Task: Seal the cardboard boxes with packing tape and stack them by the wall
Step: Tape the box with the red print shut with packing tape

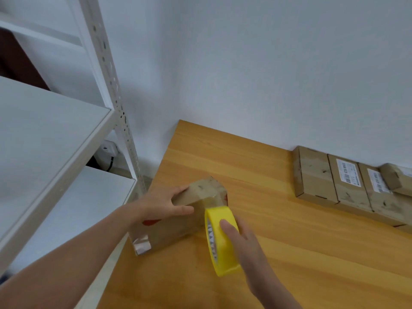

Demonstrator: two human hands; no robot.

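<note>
At the worktop (289,253) near-left corner | your left hand (162,206) grips the cardboard box (178,228), long axis near-left to far-right | your right hand (247,244) clasps the yellow tape roll (220,241), touching the box's right side | other boxes (316,175) line the wall far right.

**Wooden table: holdings**

Wooden table (289,259), lower right of frame, set against the white wall (245,63). On it: one cardboard box (176,233), lower centre, near the left edge; a row of flat boxes (347,188) at right, side by side along the wall.
</note>
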